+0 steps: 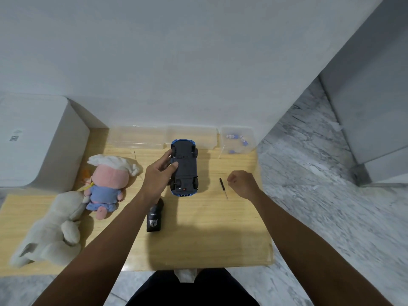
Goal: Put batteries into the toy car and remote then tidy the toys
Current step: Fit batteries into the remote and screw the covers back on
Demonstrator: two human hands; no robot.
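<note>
Our left hand (157,175) grips the blue toy car (184,167), which is turned underside up above the wooden counter (209,228), thumb pressed on its dark base. Our right hand (241,183) hovers to the car's right, fingers curled and holding nothing. A small screwdriver (223,188) lies between the hands. The black remote (154,219) lies just below our left wrist. Two plush toys (106,184) lie further left. Beyond our right hand, a clear tub (239,141) holds batteries (231,136).

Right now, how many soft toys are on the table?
2. A pink-faced doll in blue lies left of the upturned car; a pale grey plush lies nearer, touching it, at the table's left edge.
</note>
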